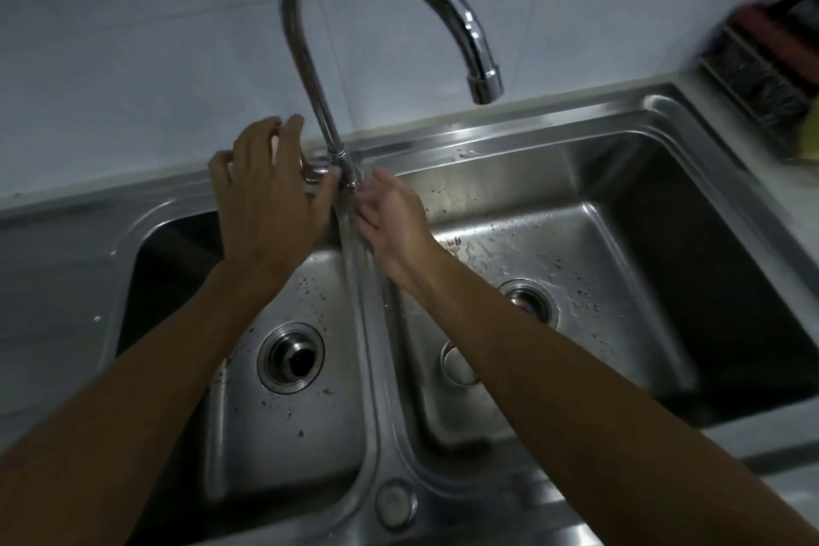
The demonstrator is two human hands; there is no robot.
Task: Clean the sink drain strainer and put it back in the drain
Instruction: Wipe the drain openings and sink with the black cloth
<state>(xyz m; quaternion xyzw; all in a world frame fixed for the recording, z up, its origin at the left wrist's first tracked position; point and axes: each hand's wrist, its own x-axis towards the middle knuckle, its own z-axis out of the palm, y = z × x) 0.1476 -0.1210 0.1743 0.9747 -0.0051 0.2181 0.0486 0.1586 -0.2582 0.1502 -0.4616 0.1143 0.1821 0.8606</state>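
Note:
In the left basin, the drain (290,357) holds a metal strainer with a dark knob in its middle. In the right basin, a round metal piece (456,366) lies on the floor, partly hidden by my right forearm; I cannot tell whether it is a strainer. The right basin's drain (532,301) shows beside that arm. My left hand (270,195) is wrapped over the faucet handle (317,173) at the base of the tap. My right hand (390,217) holds nothing, its fingertips at the right side of the tap's base.
The curved chrome faucet (306,58) rises between my hands, its spout (485,82) over the right basin with no water running. Both steel basins are spotted with drops. A wire rack (762,75) with dark items stands on the counter at the far right.

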